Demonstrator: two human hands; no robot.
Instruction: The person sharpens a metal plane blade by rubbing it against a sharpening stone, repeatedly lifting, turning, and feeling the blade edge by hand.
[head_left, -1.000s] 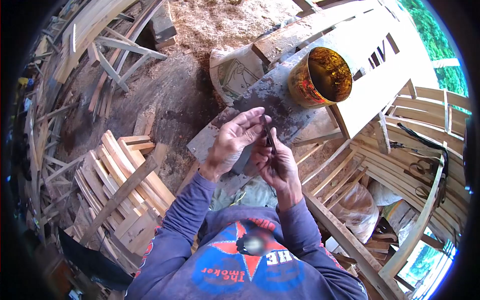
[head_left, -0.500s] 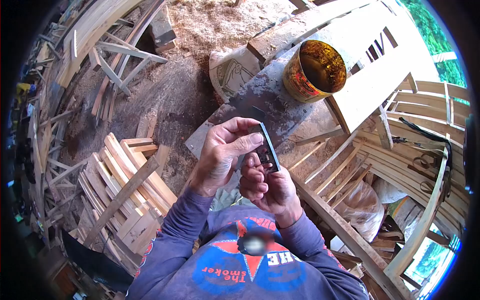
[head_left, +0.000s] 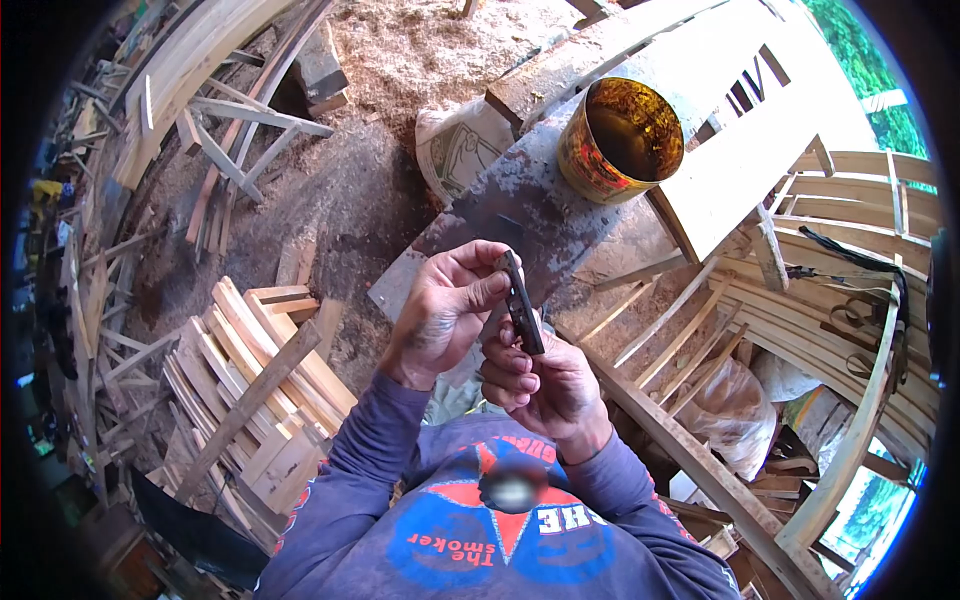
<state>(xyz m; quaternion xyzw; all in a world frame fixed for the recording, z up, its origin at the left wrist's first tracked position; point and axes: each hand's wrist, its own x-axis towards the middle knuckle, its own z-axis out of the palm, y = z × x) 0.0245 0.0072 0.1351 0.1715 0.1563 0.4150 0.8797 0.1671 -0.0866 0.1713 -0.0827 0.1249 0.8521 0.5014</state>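
A small, dark, narrow metal piece (head_left: 521, 310) is held up between my two hands in front of my chest, with its thin edge turned toward me. My left hand (head_left: 443, 312) pinches its upper end between thumb and fingers. Lower down, my right hand (head_left: 552, 388) grips the other end, its fingers curled underneath. Beyond the hands lies a worn, spattered board (head_left: 480, 225). On that board stands an open yellow tin can (head_left: 592, 160), stained inside with brown residue.
A printed sack (head_left: 450, 150) sits beside the board. Stacked wooden planks (head_left: 260, 345) lie on the left, and a ribbed wooden frame (head_left: 690, 470) fills the right side. A pale wide panel (head_left: 740, 130) stretches behind the can. Sawdust (head_left: 420, 50) covers the ground.
The metal piece has turned from showing its slotted face to showing mostly its narrow edge. Both hands have kept hold of it and shifted slightly.
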